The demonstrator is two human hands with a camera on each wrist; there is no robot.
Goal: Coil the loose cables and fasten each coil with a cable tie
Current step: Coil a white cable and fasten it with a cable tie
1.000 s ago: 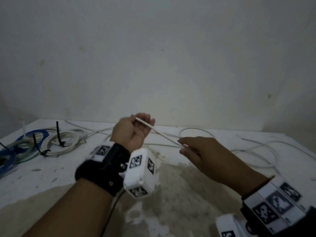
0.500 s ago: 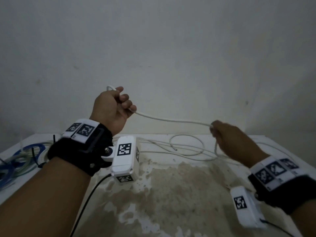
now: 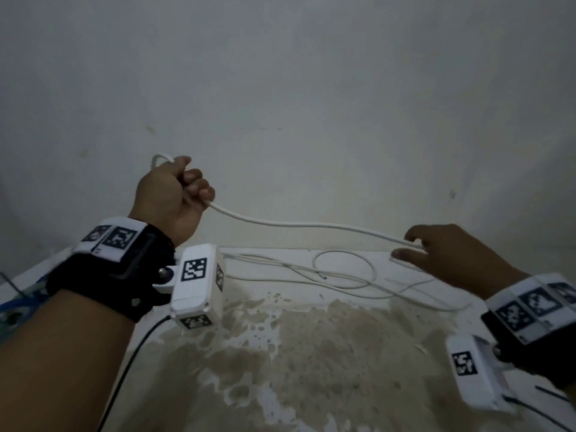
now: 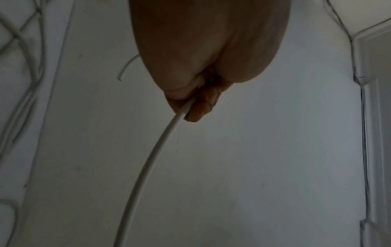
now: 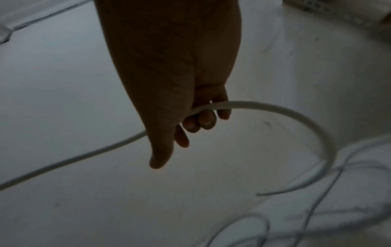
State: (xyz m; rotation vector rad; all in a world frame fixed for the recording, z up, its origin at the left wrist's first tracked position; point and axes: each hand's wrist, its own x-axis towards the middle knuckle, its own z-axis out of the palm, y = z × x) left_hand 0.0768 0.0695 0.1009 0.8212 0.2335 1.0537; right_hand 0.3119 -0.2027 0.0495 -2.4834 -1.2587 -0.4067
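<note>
A thin white cable (image 3: 299, 226) hangs in a shallow sag between my two raised hands, in front of the wall. My left hand (image 3: 187, 188) is a fist around one end, and a short loop pokes out above the thumb. In the left wrist view the cable (image 4: 148, 167) leaves the curled fingers (image 4: 201, 107) downward. My right hand (image 3: 417, 247), lower and to the right, has its fingers curled round the cable. In the right wrist view the cable (image 5: 275, 108) runs across those fingers (image 5: 203, 120) and bends down. The rest of the cable (image 3: 343, 275) lies in loose loops on the table.
The white table (image 3: 311, 353) has a large brown stain across its middle. Blue and pale coiled cables (image 3: 12, 304) lie at its far left edge, mostly hidden by my left forearm. A plain wall rises right behind the table.
Both hands have risen and drawn apart: the left went up and left, the right slid to the right along the cable. The span of cable between them has grown longer.
</note>
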